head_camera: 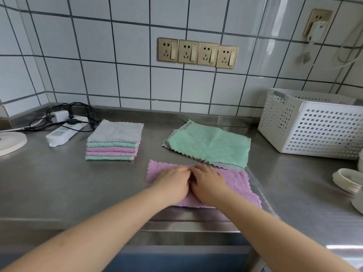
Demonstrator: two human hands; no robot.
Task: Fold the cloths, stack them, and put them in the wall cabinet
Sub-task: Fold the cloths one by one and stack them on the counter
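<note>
Head view: left hand (172, 185) and right hand (209, 183) are pressing side by side, fingers flat, on purple cloth (237, 183) lying at counter (59, 183) front edge; possibly folded. Folded stack (114, 141) is sitting behind-left, unfolded green cloth (210, 143) behind-right.

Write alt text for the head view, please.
Both hands, left hand and right hand, press flat on a purple cloth on a steel counter. Behind lie a folded stack and unfolded cloths.
</note>
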